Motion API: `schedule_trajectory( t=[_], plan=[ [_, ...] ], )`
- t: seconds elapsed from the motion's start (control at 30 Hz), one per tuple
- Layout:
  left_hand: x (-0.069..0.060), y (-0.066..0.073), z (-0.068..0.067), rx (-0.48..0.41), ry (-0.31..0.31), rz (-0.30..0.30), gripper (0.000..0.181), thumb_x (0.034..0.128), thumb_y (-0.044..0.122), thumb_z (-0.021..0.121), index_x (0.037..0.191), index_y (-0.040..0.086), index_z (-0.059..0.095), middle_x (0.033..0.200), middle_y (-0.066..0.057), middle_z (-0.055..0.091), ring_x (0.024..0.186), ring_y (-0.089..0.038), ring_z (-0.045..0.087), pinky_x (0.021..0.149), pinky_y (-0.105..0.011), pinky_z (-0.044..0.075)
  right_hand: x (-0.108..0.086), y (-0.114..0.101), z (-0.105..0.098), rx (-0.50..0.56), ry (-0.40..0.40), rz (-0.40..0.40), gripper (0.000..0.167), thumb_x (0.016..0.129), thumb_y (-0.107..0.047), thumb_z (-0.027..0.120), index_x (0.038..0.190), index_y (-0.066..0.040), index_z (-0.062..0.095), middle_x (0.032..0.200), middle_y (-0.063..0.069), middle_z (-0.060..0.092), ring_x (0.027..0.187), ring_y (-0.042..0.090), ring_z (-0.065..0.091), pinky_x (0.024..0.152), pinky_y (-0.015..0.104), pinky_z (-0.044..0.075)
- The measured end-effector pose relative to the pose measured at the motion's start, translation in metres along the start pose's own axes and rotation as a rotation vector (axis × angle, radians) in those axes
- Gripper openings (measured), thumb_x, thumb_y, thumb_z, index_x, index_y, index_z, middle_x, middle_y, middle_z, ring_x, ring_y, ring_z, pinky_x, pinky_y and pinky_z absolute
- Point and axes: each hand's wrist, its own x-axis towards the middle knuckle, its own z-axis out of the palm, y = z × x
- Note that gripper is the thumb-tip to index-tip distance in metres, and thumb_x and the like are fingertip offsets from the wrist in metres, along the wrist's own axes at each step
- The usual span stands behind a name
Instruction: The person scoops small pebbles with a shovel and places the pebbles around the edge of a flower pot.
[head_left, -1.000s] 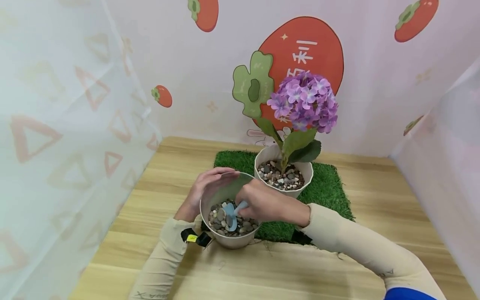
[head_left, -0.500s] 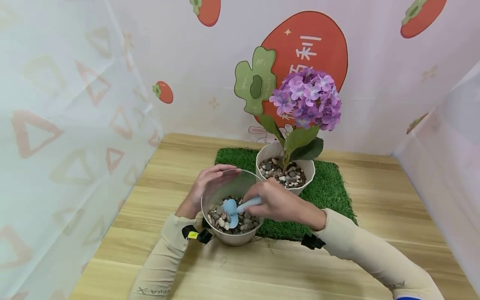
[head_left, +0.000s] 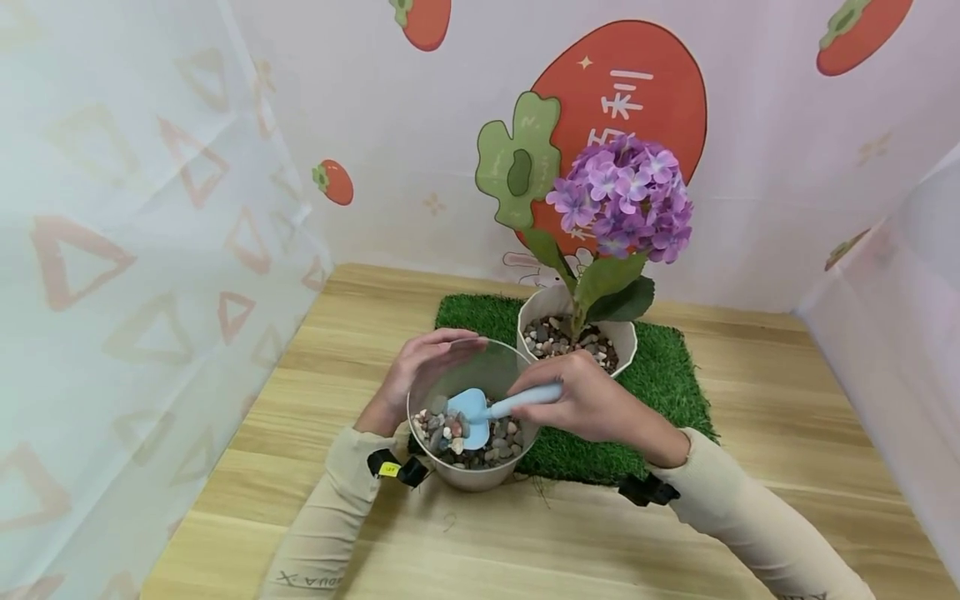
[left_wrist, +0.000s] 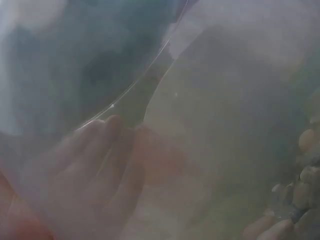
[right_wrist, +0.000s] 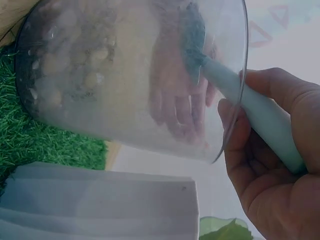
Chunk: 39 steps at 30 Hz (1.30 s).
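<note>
My right hand (head_left: 588,396) grips the pale blue handle of a small trowel (head_left: 471,417). The blade is tilted inside a clear plastic bucket (head_left: 471,478), with several pebbles (head_left: 455,431) on and around it. More pebbles (head_left: 504,446) cover the bucket's bottom. Against the bucket's left outer side lies my left hand (head_left: 408,375), its fingers stretched along the wall near the rim. Through the clear wall, the right wrist view shows those straight fingers (right_wrist: 182,112) behind the trowel. The left wrist view is hazy, but pebbles appear at its lower right.
Close behind the bucket stands a white flowerpot (head_left: 628,343) with a purple hydrangea (head_left: 626,200) and pebbles over its soil. It sits on a green artificial grass mat (head_left: 678,392). Printed sheets (head_left: 420,125) enclose the wooden table (head_left: 360,287) at the back and sides.
My right hand has drawn back to the right and lifted the trowel, whose blade now lies higher above the pebble bed. The left hand stays against the bucket. The view shifts slightly.
</note>
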Motion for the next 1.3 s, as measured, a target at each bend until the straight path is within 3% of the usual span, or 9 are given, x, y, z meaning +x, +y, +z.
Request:
schedule_trajectory(
  t=[0.33, 0.57, 0.77, 1.07, 1.3],
  plan=[
    [0.000, -0.001, 0.001, -0.002, -0.006, 0.001, 0.043, 0.1106, 0.003, 0.029, 0.138, -0.003, 0.062, 0.135, -0.005, 0.074, 0.132, -0.019, 0.067, 0.122, -0.033, 0.048, -0.012, 0.010, -0.005, 0.057, 0.075, 0.054, 0.014, 0.091, -0.014, 0.084, 0.104, -0.016, 0.083, 0.100, -0.001, 0.081, 0.060, 0.003, 0.055, 0.053, 0.020, 0.049],
    [-0.001, -0.001, -0.001, 0.009, -0.016, 0.002, 0.042, 0.1114, 0.006, 0.030, 0.140, -0.003, 0.060, 0.136, -0.005, 0.073, 0.133, -0.019, 0.067, 0.122, -0.034, 0.048, -0.019, 0.016, -0.008, 0.115, 0.134, 0.063, 0.014, 0.091, -0.010, 0.083, 0.105, -0.014, 0.083, 0.103, 0.004, 0.082, 0.066, 0.010, 0.060, 0.059, 0.022, 0.053],
    [-0.001, 0.000, 0.001, -0.004, -0.011, 0.000, 0.042, 0.1115, 0.007, 0.032, 0.140, -0.003, 0.061, 0.137, -0.007, 0.073, 0.134, -0.021, 0.067, 0.123, -0.035, 0.047, -0.024, 0.015, -0.018, 0.087, 0.180, 0.079, 0.017, 0.090, -0.010, 0.084, 0.107, -0.015, 0.083, 0.101, 0.003, 0.082, 0.070, 0.008, 0.065, 0.058, 0.023, 0.057],
    [-0.001, -0.002, 0.001, -0.005, -0.005, 0.001, 0.042, 0.1114, 0.006, 0.031, 0.140, -0.004, 0.060, 0.138, -0.008, 0.073, 0.134, -0.024, 0.066, 0.124, -0.041, 0.046, -0.036, 0.012, -0.030, 0.026, 0.223, 0.061, 0.019, 0.089, -0.006, 0.083, 0.107, -0.014, 0.083, 0.100, 0.003, 0.081, 0.063, 0.006, 0.061, 0.053, 0.023, 0.054],
    [0.000, -0.002, -0.001, 0.019, -0.015, 0.021, 0.042, 0.1116, 0.006, 0.032, 0.141, -0.012, 0.055, 0.141, -0.017, 0.069, 0.136, -0.028, 0.065, 0.125, -0.041, 0.045, -0.042, 0.007, -0.040, 0.000, 0.260, 0.093, 0.020, 0.089, -0.005, 0.083, 0.108, -0.012, 0.083, 0.102, 0.006, 0.081, 0.058, 0.005, 0.058, 0.050, 0.023, 0.053]
  ],
)
